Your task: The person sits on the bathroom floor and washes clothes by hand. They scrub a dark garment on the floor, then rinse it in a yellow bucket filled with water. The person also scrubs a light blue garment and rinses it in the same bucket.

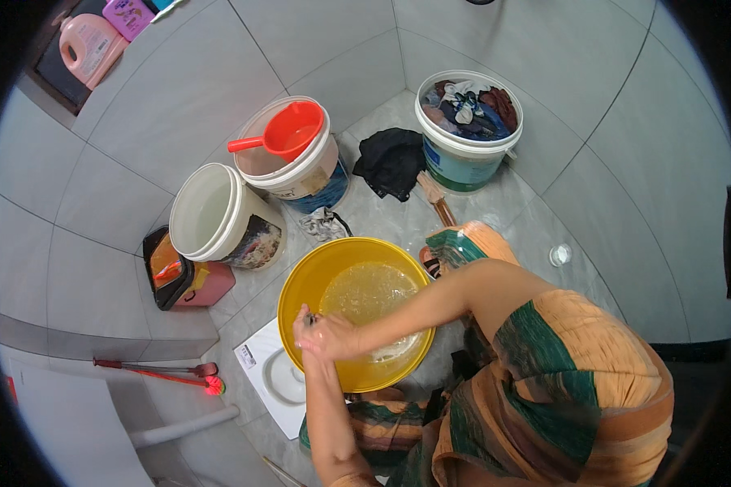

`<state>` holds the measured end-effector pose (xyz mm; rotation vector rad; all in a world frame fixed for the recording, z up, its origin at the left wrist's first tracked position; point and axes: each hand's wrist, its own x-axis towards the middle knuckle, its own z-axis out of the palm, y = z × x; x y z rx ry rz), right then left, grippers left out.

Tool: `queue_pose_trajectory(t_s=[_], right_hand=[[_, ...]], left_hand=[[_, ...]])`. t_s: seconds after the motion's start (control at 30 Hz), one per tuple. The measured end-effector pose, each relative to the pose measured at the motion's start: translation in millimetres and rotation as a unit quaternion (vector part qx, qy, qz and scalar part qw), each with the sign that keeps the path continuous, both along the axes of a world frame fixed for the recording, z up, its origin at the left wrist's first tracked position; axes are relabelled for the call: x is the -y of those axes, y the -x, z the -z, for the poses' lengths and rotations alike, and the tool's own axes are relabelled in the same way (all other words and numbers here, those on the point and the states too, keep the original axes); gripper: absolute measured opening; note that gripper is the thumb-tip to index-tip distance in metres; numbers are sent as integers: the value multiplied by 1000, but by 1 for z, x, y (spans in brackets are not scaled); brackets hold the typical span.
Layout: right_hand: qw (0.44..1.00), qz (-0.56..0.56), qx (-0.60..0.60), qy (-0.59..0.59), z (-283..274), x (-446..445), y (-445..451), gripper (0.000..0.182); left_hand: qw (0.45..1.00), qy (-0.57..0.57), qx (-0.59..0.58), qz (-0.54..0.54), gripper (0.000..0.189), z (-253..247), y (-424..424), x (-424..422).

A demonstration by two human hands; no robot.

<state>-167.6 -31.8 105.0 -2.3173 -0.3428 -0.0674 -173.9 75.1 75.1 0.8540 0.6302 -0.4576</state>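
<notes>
My hands are pressed together over the left side of a round yellow plastic basin (293,268). My right hand (335,338) lies across my left hand (303,319) near its wrist, and both look wet. A small dark bit of something (310,318) shows between the fingers; what it is cannot be made out. Sudsy, cloudy water (371,292) covers the basin's bottom. A crumpled grey-and-white cloth (324,224) rests on the floor just beyond the basin's rim. Farther off, a black cloth (390,161) is heaped on the tiles.
A bucket of clothes (468,164) stands by a wooden-handled brush (440,204). Left are a bucket with a red dipper (293,129), a white bucket (243,213) and a pink bin (213,286). A white squat-toilet-like panel (259,350) lies partly beneath the basin. Toilet brushes (207,377) lean low left.
</notes>
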Motion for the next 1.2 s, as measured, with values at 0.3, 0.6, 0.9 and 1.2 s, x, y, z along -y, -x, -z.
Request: queue_pose_trajectory(t_s=[0.3,0.6,0.9,1.2], right_hand=[[986,31,-144,-76,59,3,-45,43],[959,42,-241,144,215,25,-71,32],[972,-139,-140,127,191,7,-1,25],[981,61,-169,68,101,6,-58,19]], left_hand=[[981,-188,-9,40,18,-1,-5,13],[978,-195,62,41,15,-50,4,6],[988,-110,79,71,13,-57,-1,-2],[979,-177,-83,52,22,-15,-9,10]])
